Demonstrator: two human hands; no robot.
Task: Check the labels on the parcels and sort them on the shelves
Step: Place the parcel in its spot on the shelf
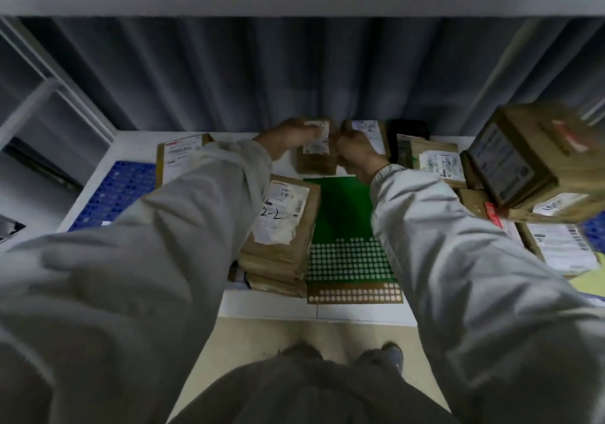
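Both grips, left hand [288,140] and right hand [355,153], meet at a brown parcel [316,158] far back on the shelf [137,142]. Behind them a curtain [294,73] closes the way. Nearer than the grips, a green mat [343,207] lies bare between the 2-2 parcel stack [281,237] left and stacked boxes [530,165] right.

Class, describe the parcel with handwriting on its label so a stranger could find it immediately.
Start at the green mat in the middle of the white shelf. Against its left edge lies a stack of brown parcels. The top parcel alone has "2-2" handwritten on its white label.
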